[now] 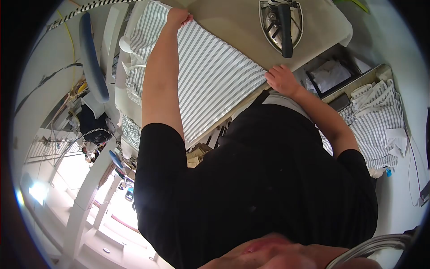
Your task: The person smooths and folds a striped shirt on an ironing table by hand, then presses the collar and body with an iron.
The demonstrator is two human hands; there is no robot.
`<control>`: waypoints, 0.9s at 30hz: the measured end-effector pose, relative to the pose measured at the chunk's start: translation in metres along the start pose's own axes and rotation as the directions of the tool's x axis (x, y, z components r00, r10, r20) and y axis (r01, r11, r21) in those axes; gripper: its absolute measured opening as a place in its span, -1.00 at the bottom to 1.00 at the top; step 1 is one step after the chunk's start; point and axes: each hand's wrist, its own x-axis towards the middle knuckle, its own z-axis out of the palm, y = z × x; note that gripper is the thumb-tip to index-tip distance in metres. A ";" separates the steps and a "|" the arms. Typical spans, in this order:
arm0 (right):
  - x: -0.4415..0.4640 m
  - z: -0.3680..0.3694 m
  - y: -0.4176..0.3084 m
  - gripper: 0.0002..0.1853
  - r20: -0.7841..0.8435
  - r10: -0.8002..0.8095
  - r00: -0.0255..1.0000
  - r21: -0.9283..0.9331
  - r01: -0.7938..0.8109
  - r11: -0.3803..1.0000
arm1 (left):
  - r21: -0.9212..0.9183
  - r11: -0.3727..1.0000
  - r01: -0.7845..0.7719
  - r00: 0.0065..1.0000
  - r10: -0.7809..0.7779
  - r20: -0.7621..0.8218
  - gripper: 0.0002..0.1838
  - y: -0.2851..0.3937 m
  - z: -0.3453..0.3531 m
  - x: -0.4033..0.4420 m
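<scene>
Black fabric of our short-sleeved top [260, 179] fills the space nearest us, with our 2 bare arms reaching out past it. Just beyond the waist, our right hand [282, 80] touches the near right corner of a white-and-grey striped cloth [215, 76], its fingers bent; whether they pinch it we cannot tell. To the right of that arm, more striped clothes [378, 125] lie in a loose pile, with a dark tray [329, 76] holding something pale beyond them. The striped cloth lies spread over a padded beige board [233, 18], its stripes running slantwise and its left side bunched in folds. Farther out, our left hand [179, 18] is closed on the cloth's far edge, well apart from the right. At the far right of the board rests 1 iron [281, 29] with a dark handle, near the cloth but not touching it. Off to the left stands a long blue pad [92, 58].
</scene>
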 end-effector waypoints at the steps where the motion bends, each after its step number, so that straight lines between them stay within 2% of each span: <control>1: -0.001 0.000 0.001 -0.81 0.003 0.003 1.000 0.001 -0.003 1.000 | -0.153 0.986 0.065 0.998 -0.067 -0.006 -0.83 0.001 0.004 0.002; 2: 0.000 -0.002 0.001 -0.81 -0.005 0.009 1.000 0.009 -0.009 1.000 | -0.302 0.945 0.128 0.991 -0.135 -0.001 -0.83 -0.001 0.008 0.008; 7: -0.001 -0.005 -0.002 -0.81 -0.026 0.051 0.998 0.017 -0.050 0.999 | -0.440 0.897 0.025 0.996 -0.058 -0.062 -0.74 -0.032 0.024 0.026; 9: -0.001 -0.004 -0.002 -0.81 -0.027 0.062 0.998 0.011 -0.062 0.998 | -0.291 0.925 -0.243 0.955 0.176 -0.238 -0.70 -0.038 0.039 -0.004; 12: 0.000 -0.002 -0.002 -0.80 -0.110 0.016 0.994 -0.044 -0.021 0.999 | 0.016 0.823 -0.568 0.746 0.523 -0.414 -0.58 -0.047 0.066 -0.076; 13: -0.001 -0.001 -0.001 -0.80 -0.106 0.016 0.994 -0.046 -0.021 0.999 | 0.130 0.752 -0.646 0.643 0.628 -0.438 -0.53 -0.049 0.076 -0.102; 15: -0.005 0.000 0.001 -0.77 -0.091 0.015 0.996 -0.031 -0.017 0.999 | 0.532 0.581 -0.616 0.504 0.810 -0.301 -0.43 -0.091 0.119 -0.168; 16: -0.005 0.000 0.001 -0.75 -0.082 0.009 0.997 -0.024 -0.011 1.000 | 0.448 0.617 -0.647 0.591 0.777 -0.217 -0.37 -0.118 0.148 -0.198; 18: -0.007 -0.003 0.001 -0.74 -0.062 0.009 0.998 -0.029 -0.010 1.000 | 0.459 0.528 -0.714 0.550 0.829 -0.099 -0.34 -0.138 0.195 -0.267; 20: -0.006 -0.006 0.001 -0.71 -0.030 0.016 0.999 -0.031 -0.017 0.999 | 0.532 0.581 -0.616 0.667 0.744 -0.040 -0.29 -0.144 0.227 -0.311; 21: -0.006 -0.009 -0.004 -0.71 -0.014 0.008 1.000 -0.039 -0.009 0.999 | 0.520 0.592 -0.616 0.669 0.742 -0.052 -0.29 -0.141 0.238 -0.314; 24: 0.008 -0.018 -0.015 -0.71 0.010 0.234 0.972 -0.009 -0.234 0.972 | 0.534 0.625 -0.570 0.674 0.727 -0.131 -0.19 -0.123 0.259 -0.308; 25: 0.016 -0.017 -0.018 -0.71 0.025 0.214 0.976 -0.020 -0.214 0.977 | 0.521 0.642 -0.562 0.678 0.719 -0.155 -0.19 -0.115 0.264 -0.301; 26: 0.023 -0.015 -0.023 -0.71 0.142 0.387 0.911 -0.019 -0.388 0.921 | 0.490 0.695 -0.527 0.697 0.683 -0.220 -0.17 -0.105 0.267 -0.292; 27: 0.028 -0.013 -0.026 -0.71 0.250 0.542 0.802 -0.043 -0.550 0.834 | 0.457 0.741 -0.492 0.711 0.645 -0.281 -0.15 -0.097 0.270 -0.283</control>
